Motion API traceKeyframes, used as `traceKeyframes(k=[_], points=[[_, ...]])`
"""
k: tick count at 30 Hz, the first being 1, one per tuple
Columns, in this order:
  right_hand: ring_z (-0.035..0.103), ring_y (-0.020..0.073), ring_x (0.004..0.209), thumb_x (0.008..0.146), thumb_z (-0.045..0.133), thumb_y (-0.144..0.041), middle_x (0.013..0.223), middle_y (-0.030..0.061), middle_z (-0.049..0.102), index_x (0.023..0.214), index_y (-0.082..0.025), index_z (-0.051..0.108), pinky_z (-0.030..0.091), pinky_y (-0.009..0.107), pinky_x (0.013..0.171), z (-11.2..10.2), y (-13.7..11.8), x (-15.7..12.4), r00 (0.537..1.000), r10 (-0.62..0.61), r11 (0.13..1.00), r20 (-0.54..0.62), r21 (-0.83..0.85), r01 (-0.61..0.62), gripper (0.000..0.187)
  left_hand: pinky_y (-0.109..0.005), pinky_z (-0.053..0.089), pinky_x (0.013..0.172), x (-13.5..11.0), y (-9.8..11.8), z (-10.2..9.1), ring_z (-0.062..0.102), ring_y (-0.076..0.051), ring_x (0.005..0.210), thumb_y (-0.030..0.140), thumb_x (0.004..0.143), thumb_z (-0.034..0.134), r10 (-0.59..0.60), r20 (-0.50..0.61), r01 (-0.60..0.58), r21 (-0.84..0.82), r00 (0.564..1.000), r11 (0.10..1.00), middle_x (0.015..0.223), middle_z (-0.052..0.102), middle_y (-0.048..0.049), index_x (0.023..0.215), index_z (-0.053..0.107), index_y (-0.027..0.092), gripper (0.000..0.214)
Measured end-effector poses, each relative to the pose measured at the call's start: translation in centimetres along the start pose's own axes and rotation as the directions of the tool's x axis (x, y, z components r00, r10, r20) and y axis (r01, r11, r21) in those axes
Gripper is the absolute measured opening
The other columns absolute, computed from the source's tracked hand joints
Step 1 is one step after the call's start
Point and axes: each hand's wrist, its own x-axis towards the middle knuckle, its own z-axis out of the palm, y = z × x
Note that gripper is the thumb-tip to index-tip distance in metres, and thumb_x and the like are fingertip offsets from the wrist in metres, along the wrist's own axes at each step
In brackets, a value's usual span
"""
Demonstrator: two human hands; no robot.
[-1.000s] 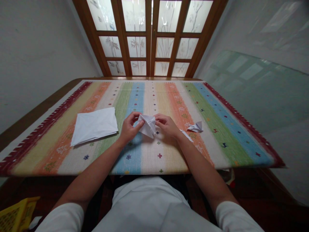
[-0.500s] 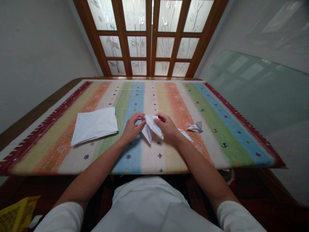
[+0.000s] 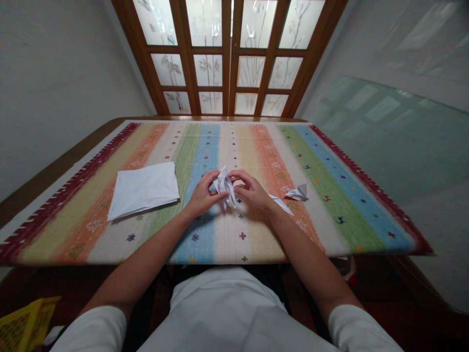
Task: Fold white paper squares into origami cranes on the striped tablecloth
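A piece of folded white paper (image 3: pixel 224 187) with several pointed flaps is held a little above the striped tablecloth. My left hand (image 3: pixel 203 194) grips its left side, thumb in front and fingers behind. At its right edge, the curled fingers and thumb of my right hand (image 3: pixel 252 189) close on the paper; the exact contact is hard to see. Right of my right hand lies a small folded paper figure (image 3: pixel 297 192), with a flat pointed paper piece (image 3: pixel 281 204) beside it, partly hidden by my wrist.
A stack of white paper sheets (image 3: pixel 144 189) rests on the left of the tablecloth (image 3: pixel 242 244). Wooden doors with glass panes (image 3: pixel 210 71) stand beyond the table. A greenish glass panel (image 3: pixel 395 146) leans on the right wall. A yellow plastic basket (image 3: pixel 31 320) is at lower left.
The folded paper has been turned between my hands; its wide flaps now stand narrower, with one point facing up. My right fingers have shifted to its edge.
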Motion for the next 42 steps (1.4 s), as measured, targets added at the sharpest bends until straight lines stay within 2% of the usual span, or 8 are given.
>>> traceKeyframes(k=[4, 10, 17, 25, 30, 35, 38, 42], points=[[0.06, 0.0273, 0.131, 0.083, 0.074, -0.025, 0.151, 0.0088, 0.058, 0.144, -0.035, 0.064, 0.059, 0.044, 0.105, -0.4, -0.3, -0.3, 0.993, -0.039, 0.998, 0.11, -0.053, 0.045, 0.062, -0.04, 0.062, 0.097, 0.5, 0.0, -0.1, 0.064, -0.032, 0.13, 0.044, 0.076, 0.092, -0.043, -0.118, 0.028, -0.127, 0.992, 0.992, 0.143, 0.063, -0.0162, 0.131, 0.07, 0.02, 0.065], [0.059, 0.0315, 0.134, 0.075, 0.095, -0.044, 0.156, 0.0122, 0.055, 0.159, -0.035, 0.052, 0.057, 0.051, 0.108, -0.3, -0.1, -0.2, 0.987, -0.052, 0.977, 0.155, -0.199, 0.083, 0.095, -0.045, 0.052, 0.115, 0.8, 0.4, -0.1, 0.068, -0.031, 0.125, 0.038, 0.072, 0.094, -0.092, -0.191, 0.052, -0.203, 0.977, 0.978, 0.133, 0.072, -0.0132, 0.122, 0.075, 0.019, 0.057], [0.069, 0.0271, 0.119, 0.088, 0.083, -0.059, 0.126, 0.0095, 0.073, 0.116, -0.027, 0.079, 0.058, 0.044, 0.1, -0.4, -0.2, 0.2, 0.995, -0.083, 0.98, -0.06, -0.185, 0.07, 0.042, -0.047, 0.053, 0.114, 0.7, 0.5, -0.2, 0.069, -0.031, 0.123, 0.039, 0.069, 0.094, -0.154, -0.147, 0.108, -0.279, 0.977, 0.954, 0.131, 0.074, -0.0125, 0.121, 0.075, 0.018, 0.059], [0.073, 0.0233, 0.086, 0.084, 0.077, -0.075, 0.091, 0.0064, 0.077, 0.091, -0.021, 0.074, 0.066, 0.042, 0.082, -0.8, 0.3, 0.8, 0.887, -0.002, 1.0, -0.462, -0.022, -0.009, 0.055, -0.039, 0.065, 0.087, 0.1, 0.4, 0.4, 0.071, -0.03, 0.115, 0.031, 0.066, 0.095, -0.184, 0.058, 0.191, -0.181, 0.981, 0.965, 0.131, 0.069, -0.0138, 0.128, 0.068, 0.019, 0.068], [0.071, 0.0215, 0.075, 0.081, 0.075, -0.081, 0.082, 0.0039, 0.073, 0.09, -0.022, 0.069, 0.067, 0.038, 0.069, -0.2, 0.8, 0.6, 0.881, 0.037, 0.999, -0.471, -0.01, -0.047, 0.06, -0.04, 0.064, 0.09, -0.2, 0.0, 0.6, 0.068, -0.027, 0.12, 0.024, 0.08, 0.082, 0.011, -0.065, -0.006, 0.073, 0.998, 0.997, 0.142, 0.063, -0.0147, 0.142, 0.054, 0.025, 0.068], [0.07, 0.0217, 0.075, 0.082, 0.076, -0.074, 0.083, 0.0042, 0.072, 0.089, -0.022, 0.067, 0.065, 0.038, 0.067, 0.9, 0.6, 0.3, 0.908, 0.06, 0.997, -0.415, -0.015, -0.073, 0.053, -0.049, 0.054, 0.111, -0.1, 0.6, -0.1, 0.064, -0.029, 0.128, 0.017, 0.087, 0.075, 0.284, -0.108, -0.211, 0.436, 0.953, 0.875, 0.135, 0.067, -0.0118, 0.132, 0.064, 0.023, 0.047], [0.068, 0.0212, 0.075, 0.082, 0.077, -0.063, 0.081, 0.0028, 0.069, 0.086, -0.023, 0.063, 0.063, 0.037, 0.067, 1.1, 0.4, 0.4, 0.913, 0.086, 0.996, -0.398, 0.003, -0.092, 0.042, -0.046, 0.055, 0.108, 0.0, 1.0, -0.3, 0.068, -0.027, 0.116, 0.026, 0.09, 0.076, 0.305, -0.062, -0.24, 0.477, 0.95, 0.846, 0.122, 0.071, -0.0086, 0.107, 0.071, 0.022, 0.019], [0.064, 0.0195, 0.075, 0.075, 0.076, -0.047, 0.077, 0.0005, 0.066, 0.082, -0.024, 0.059, 0.057, 0.033, 0.067, 0.6, 0.0, 0.7, 0.898, 0.108, 0.994, -0.426, 0.019, -0.111, 0.03, -0.039, 0.059, 0.094, -0.2, 1.7, -0.4, 0.07, -0.024, 0.102, 0.046, 0.097, 0.07, 0.264, -0.11, -0.206, 0.377, 0.958, 0.903, 0.108, 0.074, -0.0079, 0.098, 0.071, 0.021, 0.025]])
